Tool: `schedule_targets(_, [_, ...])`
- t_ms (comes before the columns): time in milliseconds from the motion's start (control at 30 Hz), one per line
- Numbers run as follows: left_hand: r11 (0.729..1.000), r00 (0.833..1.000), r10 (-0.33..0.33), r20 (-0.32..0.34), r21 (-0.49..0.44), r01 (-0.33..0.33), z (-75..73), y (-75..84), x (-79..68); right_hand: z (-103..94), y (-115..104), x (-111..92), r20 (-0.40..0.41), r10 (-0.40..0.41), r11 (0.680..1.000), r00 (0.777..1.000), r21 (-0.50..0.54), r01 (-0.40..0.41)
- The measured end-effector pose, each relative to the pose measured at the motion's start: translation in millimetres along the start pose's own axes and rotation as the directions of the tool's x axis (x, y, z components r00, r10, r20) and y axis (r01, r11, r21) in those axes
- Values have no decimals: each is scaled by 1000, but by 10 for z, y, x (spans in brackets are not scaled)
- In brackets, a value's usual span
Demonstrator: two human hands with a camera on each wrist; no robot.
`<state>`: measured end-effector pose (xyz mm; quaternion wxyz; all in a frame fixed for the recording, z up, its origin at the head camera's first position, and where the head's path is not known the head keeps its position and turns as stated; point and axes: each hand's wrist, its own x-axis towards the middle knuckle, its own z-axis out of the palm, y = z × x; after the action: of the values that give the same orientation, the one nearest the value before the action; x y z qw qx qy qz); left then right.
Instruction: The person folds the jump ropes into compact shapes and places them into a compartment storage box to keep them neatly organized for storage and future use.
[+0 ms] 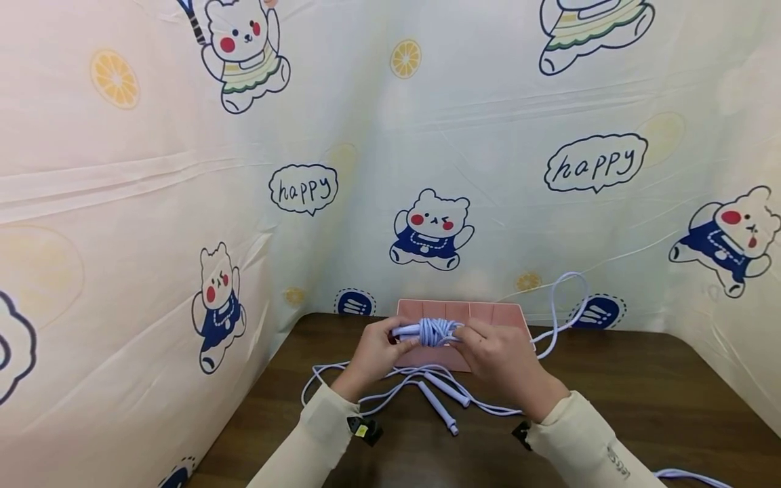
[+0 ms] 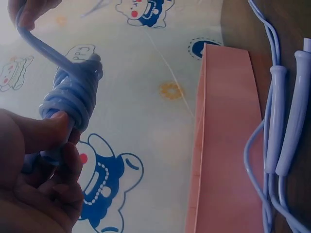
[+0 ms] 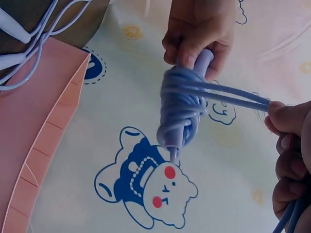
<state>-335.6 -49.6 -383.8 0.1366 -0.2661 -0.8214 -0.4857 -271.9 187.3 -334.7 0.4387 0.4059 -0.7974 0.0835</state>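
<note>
On my feed, left hand (image 1: 379, 352) has its fingers clamped round the handle end of a wound jump rope (image 1: 435, 332); right hand (image 1: 503, 359) has its fingers pinching 2 strands (image 3: 233, 91) drawn out straight from the coil. So the bundle sits between the 2 sets of fingers, lifted off the surface (image 1: 421, 457). My read: light, handles stiff and smooth, maybe slippery, cord soft and bendy, nothing fragile; wraps could loosen if those strands go slack. Best hold, I'd say: left fingers on the bare handle ends poking out of the coil, right fingers on the strands, under light tension. Cord trails below the right fingers; a loop (image 1: 553, 305) arches beyond them, can't trace where it joins. Pink divided box (image 1: 494, 312) stands behind the fingers; 2nd rope (image 1: 436, 408) lies loose below them, 2 handles near each other.
</note>
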Motion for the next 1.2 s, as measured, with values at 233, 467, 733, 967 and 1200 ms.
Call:
schedule_targets(233, [998, 983, -62, 170, 7, 62, -28, 48, -37, -10, 52, 15, 6, 63, 998, 998, 0, -63])
schedule_targets(467, [998, 952, -56, 301, 0, 59, -52, 78, -61, 4, 113, 10, 27, 83, 996, 996, 21, -84])
schedule_targets(733, [993, 931, -1, 365, -109, 44, -96, 68, -103, 52, 207, -25, 37, 99, 989, 994, 104, -103])
schedule_targets(967, [962, 928, 34, 371, -264, 70, -128, 74, -163, 120, 313, -95, 78, 81, 985, 994, 146, -92])
schedule_targets(1200, [922, 931, 110, 348, -387, 35, -117, 72, -158, 243, 386, -191, 184, 98, 970, 978, 203, -135])
